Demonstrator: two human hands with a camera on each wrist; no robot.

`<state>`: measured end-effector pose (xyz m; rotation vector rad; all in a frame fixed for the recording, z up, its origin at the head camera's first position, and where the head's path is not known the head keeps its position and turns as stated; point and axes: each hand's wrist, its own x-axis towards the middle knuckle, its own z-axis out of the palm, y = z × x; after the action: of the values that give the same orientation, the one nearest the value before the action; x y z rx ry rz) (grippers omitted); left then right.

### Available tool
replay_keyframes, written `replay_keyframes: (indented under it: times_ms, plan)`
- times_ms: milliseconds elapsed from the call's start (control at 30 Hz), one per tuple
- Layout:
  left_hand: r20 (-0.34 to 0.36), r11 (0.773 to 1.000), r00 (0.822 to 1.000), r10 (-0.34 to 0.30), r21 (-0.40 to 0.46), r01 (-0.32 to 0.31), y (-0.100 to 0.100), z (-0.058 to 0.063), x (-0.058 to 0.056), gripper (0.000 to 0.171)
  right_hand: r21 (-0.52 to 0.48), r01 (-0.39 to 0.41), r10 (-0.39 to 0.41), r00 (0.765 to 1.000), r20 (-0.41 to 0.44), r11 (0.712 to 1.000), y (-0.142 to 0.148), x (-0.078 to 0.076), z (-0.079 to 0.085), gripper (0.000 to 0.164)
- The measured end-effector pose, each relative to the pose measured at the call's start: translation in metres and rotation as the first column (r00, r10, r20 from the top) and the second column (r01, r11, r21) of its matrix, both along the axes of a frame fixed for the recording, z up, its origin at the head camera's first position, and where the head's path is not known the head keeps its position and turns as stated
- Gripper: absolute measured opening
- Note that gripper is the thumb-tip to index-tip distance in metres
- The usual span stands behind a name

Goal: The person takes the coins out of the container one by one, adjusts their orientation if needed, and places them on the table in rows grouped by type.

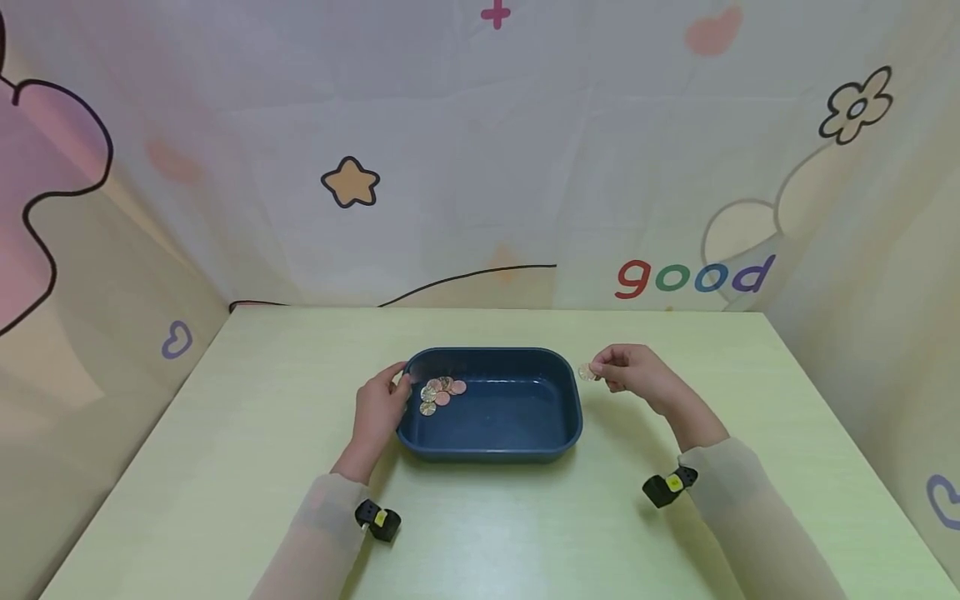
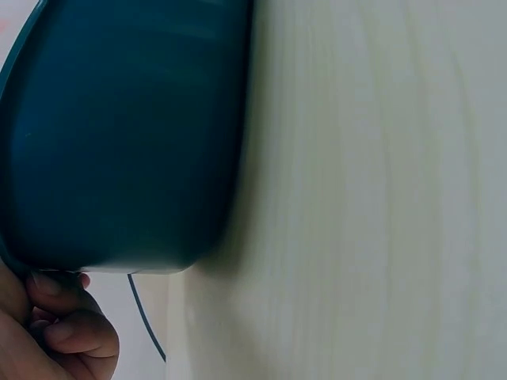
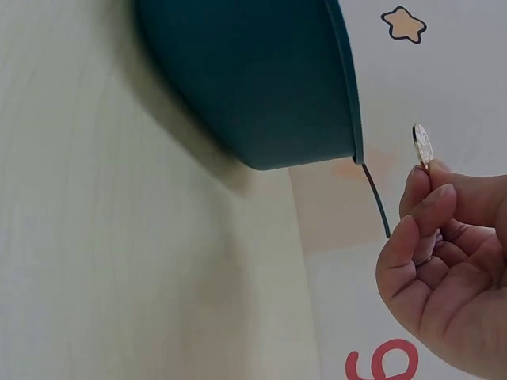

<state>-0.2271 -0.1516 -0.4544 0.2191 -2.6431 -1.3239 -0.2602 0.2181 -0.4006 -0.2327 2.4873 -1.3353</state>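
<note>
A dark blue plastic basin point(image 1: 495, 454) rests on the table in the head view. Several gold and copper-coloured coins point(image 1: 442, 398) lie inside it, gathered toward its left end. My left hand point(image 1: 380, 407) grips the basin's left rim, and its fingers point(image 2: 79, 332) show curled by the rim in the left wrist view. Just past the right rim, my right hand point(image 1: 633, 373) pinches a coin point(image 3: 423, 144) between thumb and forefinger. That coin stands on edge above the fingertips in the right wrist view, level with the basin's top.
The pale wooden table point(image 1: 255, 467) reaches back to a printed cloth point(image 1: 450, 217) with a star, a flower and the word "good". Cloth also hangs along both sides. A small black camera is strapped at each sleeve cuff.
</note>
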Motion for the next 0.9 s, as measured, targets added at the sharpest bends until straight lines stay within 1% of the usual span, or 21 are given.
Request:
replay_keyframes:
  times_ms: [300, 567, 900]
  plan:
    - [0.018, 1.0, 1.0, -0.002, 0.003, 0.002, 0.0, 0.0, 0.0, 0.04, 0.019, 0.025, -0.026, 0.999, 0.032, 1.0, 0.006, 0.005, -0.013, 0.026]
    - [0.014, 1.0, 1.0, 0.003, -0.002, -0.003, 0.001, 0.0, 0.001, 0.039, 0.061, 0.056, -0.059, 0.997, 0.046, 0.997, 0.007, 0.006, -0.021, 0.024]
    - [-0.007, 1.0, 1.0, -0.004, -0.003, 0.004, 0.001, 0.0, 0.002, 0.038, 0.122, 0.084, -0.089, 0.996, 0.033, 0.989, 0.013, -0.002, -0.035, 0.023]
